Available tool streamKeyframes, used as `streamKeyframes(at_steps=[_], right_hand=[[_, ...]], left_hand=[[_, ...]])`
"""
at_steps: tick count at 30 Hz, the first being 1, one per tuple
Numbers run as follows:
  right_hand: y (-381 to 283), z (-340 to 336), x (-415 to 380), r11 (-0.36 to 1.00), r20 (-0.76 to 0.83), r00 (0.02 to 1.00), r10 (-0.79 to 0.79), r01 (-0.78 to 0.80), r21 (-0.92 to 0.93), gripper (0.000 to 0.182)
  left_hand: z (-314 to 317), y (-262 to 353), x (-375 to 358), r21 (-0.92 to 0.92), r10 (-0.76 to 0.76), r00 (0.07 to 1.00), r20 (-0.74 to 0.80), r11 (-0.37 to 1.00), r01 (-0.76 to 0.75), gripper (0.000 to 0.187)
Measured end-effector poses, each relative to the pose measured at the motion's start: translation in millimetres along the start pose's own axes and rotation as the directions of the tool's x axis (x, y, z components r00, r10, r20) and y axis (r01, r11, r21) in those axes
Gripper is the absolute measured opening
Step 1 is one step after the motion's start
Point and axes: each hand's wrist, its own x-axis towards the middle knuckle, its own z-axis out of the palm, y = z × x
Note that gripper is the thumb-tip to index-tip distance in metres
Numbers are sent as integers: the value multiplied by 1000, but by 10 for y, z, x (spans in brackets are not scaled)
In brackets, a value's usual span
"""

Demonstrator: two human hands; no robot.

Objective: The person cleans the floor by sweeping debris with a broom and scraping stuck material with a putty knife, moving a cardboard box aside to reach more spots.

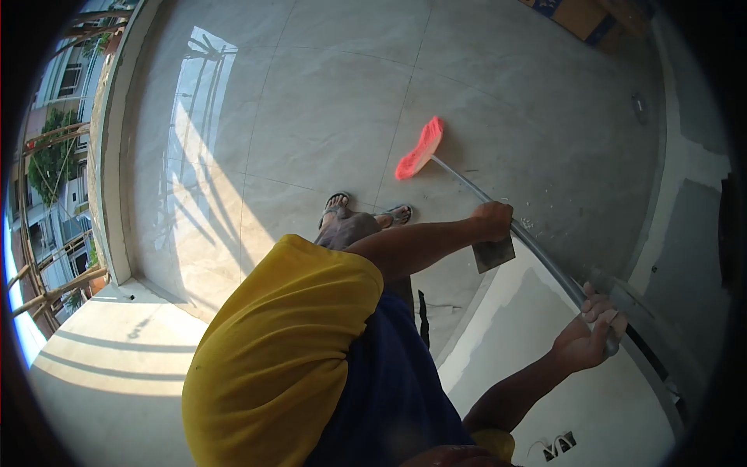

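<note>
A long grey metal handle (pixel 537 247) slants from the lower right to a broom head with pink-red bristles (pixel 420 149), which rests on the tiled floor. My left hand (pixel 492 221) is closed round the middle of the handle. A flat, dark square plate, like a scraper blade (pixel 495 254), sticks out just below that hand; how it is held is hidden. Near the top end of the handle, my right hand (pixel 590 333) is wrapped round it, its fingers showing. My sandalled feet (pixel 336 204) stand on the floor to the left of the broom head.
Small pale debris (pixel 533 204) is scattered right of the handle. A cardboard box (pixel 572 19) stands at the top right. Patchy plastered walls (pixel 537 350) run along the right and bottom. At the left, a ledge (pixel 115 156) borders an opening with poles and buildings outside.
</note>
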Motion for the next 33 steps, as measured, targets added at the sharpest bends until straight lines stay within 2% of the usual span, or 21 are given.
streamKeyframes(at_steps=[1,2,3,4,5,7,9,11,12,13,14,15,17,19,21,23,25,27,29,30,33], right_hand=[[-107,79,39,1000,0,1000,-5,5,3,19],[-212,189,48,995,60,995,-76,79,-57,20],[-311,312,67,981,121,982,-144,158,-114,21],[-396,454,99,961,115,966,-231,245,-130,24],[-473,458,177,960,110,966,-234,248,-131,24],[-633,381,367,938,82,936,-343,346,-15,27],[-702,290,601,941,78,938,-338,340,-2,28],[-640,339,847,968,-5,974,-228,228,103,27],[-525,454,962,954,73,980,-185,161,254,26],[-398,716,1094,946,125,977,-172,128,299,25],[-261,1066,1216,936,178,971,-160,91,340,24],[-61,1400,1298,900,195,978,-69,-24,436,23],[372,2022,1487,857,230,971,-65,-64,512,24],[814,2625,1601,842,167,983,71,-149,518,19],[1293,3080,1656,812,198,962,188,-265,519,11],[1592,3281,1678,815,205,948,245,-316,487,10],[1731,3249,1675,807,119,915,385,-396,438,9],[1566,2842,1825,848,6,927,375,-346,401,9],[1155,2341,2097,887,-110,934,339,-278,370,13],[936,2122,2217,915,-156,932,328,-272,298,17],[395,1882,2639,986,-253,954,163,-152,61,22]], left_hand=[[28,130,61,-60,47,999,-8,997,-47,23],[11,205,84,-117,93,996,-13,989,-94,24],[-112,286,72,-111,100,995,-13,989,-100,24],[-231,364,53,-81,177,984,1,981,-176,24],[-392,461,22,-55,252,968,18,967,-250,24],[-780,602,-91,-34,277,961,16,960,-276,24],[-1162,575,-151,36,288,958,-1,957,-288,23],[-1649,384,-132,94,250,967,-57,965,-244,22],[-1930,238,-111,95,217,971,-99,973,-208,22],[-2171,24,-9,128,210,966,-152,973,-192,23],[-2464,-152,105,166,102,982,-158,983,-76,19],[-2777,-381,227,184,44,981,-188,983,-8,22],[-3277,-936,615,208,-92,971,-219,968,139,25],[-3737,-1454,999,237,-175,958,-228,944,229,25],[-4036,-2056,1484,334,-271,951,-147,892,306,27],[-4091,-2476,1816,400,-295,950,-97,863,309,26],[-3909,-2394,2078,422,-298,954,-19,863,278,26],[-3576,-1937,2181,404,-274,956,107,890,210,25],[-3165,-1227,2207,252,-188,971,150,957,146,24],[-3031,-859,2206,202,-107,973,204,977,65,23],[-2580,-96,2303,-52,-17,970,244,998,30,24]])
